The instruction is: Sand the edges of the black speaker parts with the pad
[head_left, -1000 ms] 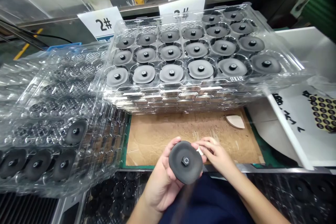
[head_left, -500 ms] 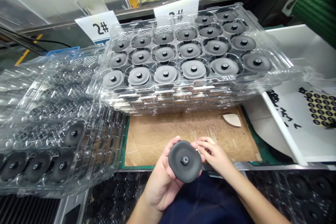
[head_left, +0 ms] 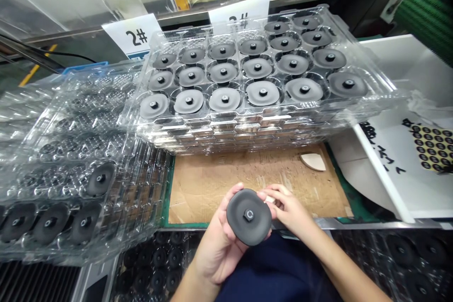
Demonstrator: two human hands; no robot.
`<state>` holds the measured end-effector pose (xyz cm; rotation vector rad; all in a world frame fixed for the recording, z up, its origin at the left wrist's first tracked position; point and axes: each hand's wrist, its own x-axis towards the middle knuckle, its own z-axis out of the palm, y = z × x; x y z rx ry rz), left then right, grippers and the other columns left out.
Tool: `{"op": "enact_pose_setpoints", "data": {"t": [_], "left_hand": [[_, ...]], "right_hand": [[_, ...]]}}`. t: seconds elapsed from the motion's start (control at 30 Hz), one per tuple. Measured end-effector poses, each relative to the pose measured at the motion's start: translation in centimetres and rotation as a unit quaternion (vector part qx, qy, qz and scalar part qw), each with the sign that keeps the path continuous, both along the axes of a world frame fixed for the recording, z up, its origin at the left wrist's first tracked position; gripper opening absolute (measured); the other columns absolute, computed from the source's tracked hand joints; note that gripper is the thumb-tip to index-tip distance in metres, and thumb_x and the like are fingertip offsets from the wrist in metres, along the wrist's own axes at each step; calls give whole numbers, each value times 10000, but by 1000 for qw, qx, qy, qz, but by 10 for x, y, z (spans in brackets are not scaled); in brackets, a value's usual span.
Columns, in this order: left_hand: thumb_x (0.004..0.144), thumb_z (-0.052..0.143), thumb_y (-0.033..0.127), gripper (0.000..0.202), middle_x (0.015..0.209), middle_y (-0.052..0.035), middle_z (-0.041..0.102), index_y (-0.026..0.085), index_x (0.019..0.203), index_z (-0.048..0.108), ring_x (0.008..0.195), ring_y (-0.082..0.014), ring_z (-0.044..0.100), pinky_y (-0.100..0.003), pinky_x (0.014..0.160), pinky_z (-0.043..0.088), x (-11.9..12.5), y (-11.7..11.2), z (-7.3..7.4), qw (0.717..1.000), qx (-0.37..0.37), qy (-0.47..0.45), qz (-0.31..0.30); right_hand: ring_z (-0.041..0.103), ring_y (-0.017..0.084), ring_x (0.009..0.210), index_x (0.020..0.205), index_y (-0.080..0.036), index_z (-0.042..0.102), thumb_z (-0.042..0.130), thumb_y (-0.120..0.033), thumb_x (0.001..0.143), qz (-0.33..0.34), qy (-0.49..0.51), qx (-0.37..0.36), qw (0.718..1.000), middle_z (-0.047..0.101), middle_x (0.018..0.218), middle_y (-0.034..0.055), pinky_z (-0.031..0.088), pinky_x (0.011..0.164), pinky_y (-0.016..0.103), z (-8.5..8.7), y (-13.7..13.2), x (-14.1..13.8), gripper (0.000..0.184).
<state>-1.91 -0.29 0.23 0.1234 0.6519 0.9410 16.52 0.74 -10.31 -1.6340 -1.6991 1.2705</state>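
Note:
My left hand is closed around a black rounded disc with a small ringed knob at its centre. The disc's face is tilted up toward me, above the near edge of the cardboard. At the disc's right rim my right hand pinches a small pale piece, partly hidden by the fingers. Beyond my hands stands a stack of clear plastic trays. Its top tray carries rows of similar black discs, each in its own pocket, knob up.
A cardboard sheet covers the bench, with a loose cream-coloured piece on it. More clear trays stand tilted at left, with several discs. At right a white bin holds a sheet of round black stickers and black scraps.
The pale piece between my right fingers shows more plainly now. My hands and the disc have hardly moved.

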Motion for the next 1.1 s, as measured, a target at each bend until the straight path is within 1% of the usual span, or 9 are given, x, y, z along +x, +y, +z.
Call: {"op": "enact_pose_setpoints", "data": {"t": [0.2, 0.3, 0.43, 0.53, 0.63, 0.7, 0.77, 0.9, 1.1], "left_hand": [[588, 770, 444, 573, 1203, -37, 647, 332, 1129, 616, 1022, -247, 657, -300, 820, 542, 1, 2, -4, 999, -17, -21, 22], [615, 748, 458, 573, 1217, -44, 642, 321, 1150, 595, 1059, -253, 640, -314, 847, 530, 2, 4, -6, 999, -25, -10, 33], [649, 741, 436, 553, 1200, -51, 656, 308, 1163, 584, 1032, -247, 656, -317, 871, 518, 2, 5, -8, 998, -32, 0, 51], [657, 736, 433, 566, 1212, -62, 651, 285, 1182, 584, 1059, -256, 642, -327, 904, 503, 5, 6, -7, 998, -43, 11, 50], [643, 757, 420, 589, 1213, -80, 648, 243, 1182, 597, 1071, -260, 627, -331, 903, 500, 13, 5, -7, 996, -42, 48, 69], [645, 759, 430, 612, 1173, -85, 664, 228, 1199, 593, 1052, -240, 624, -312, 882, 505, 19, 4, -7, 992, -27, 87, 92], [670, 756, 405, 598, 1084, -73, 694, 234, 1217, 583, 995, -219, 633, -304, 857, 509, 25, 3, -7, 988, -24, 121, 93], [675, 766, 227, 504, 1106, -31, 688, 276, 1155, 621, 952, -188, 634, -262, 813, 509, 31, 6, -1, 981, -40, 165, 91], [598, 822, 264, 450, 900, -18, 719, 234, 1026, 685, 858, -180, 645, -289, 851, 499, 34, 10, 5, 989, -20, 136, 59]], "right_hand": [[579, 145, 618, 1024, -219, 688, 535, -289, 807, -5, -50, 1, 999, 574, 991, 71, 514, 623, 318, 2, -4, -2, 275], [598, 208, 701, 933, -213, 708, 490, -356, 843, -18, -72, 11, 997, 603, 833, 65, 496, 688, 363, 2, -1, 0, 276], [624, 219, 741, 1023, -201, 662, 480, -343, 831, -38, -55, 16, 998, 685, 898, 72, 503, 697, 357, 6, 8, 9, 301], [626, 189, 647, 985, -184, 656, 460, -363, 849, -49, -19, 12, 999, 707, 890, 70, 510, 598, 312, 32, 17, 13, 298], [650, 183, 796, 1038, -204, 629, 472, -367, 888, -69, 34, 50, 996, 694, 987, 65, 519, 649, 268, 83, 21, 4, 272], [642, 170, 860, 1035, -219, 628, 500, -284, 899, -68, 90, 135, 984, 682, 992, 51, 514, 692, 249, 116, 23, -9, 198], [632, 154, 838, 1035, -198, 628, 485, -193, 899, 2, 107, 207, 972, 672, 932, 49, 507, 718, 246, 139, 24, -20, 197], [603, 116, 720, 928, -208, 654, 491, -123, 884, 155, 72, 158, 973, 645, 820, 2, 476, 649, 214, 151, 31, -27, 189], [609, 147, 791, 1024, -141, 635, 426, -157, 923, 56, 90, 236, 966, 646, 878, 58, 487, 727, 255, 147, 30, -24, 232]]}}
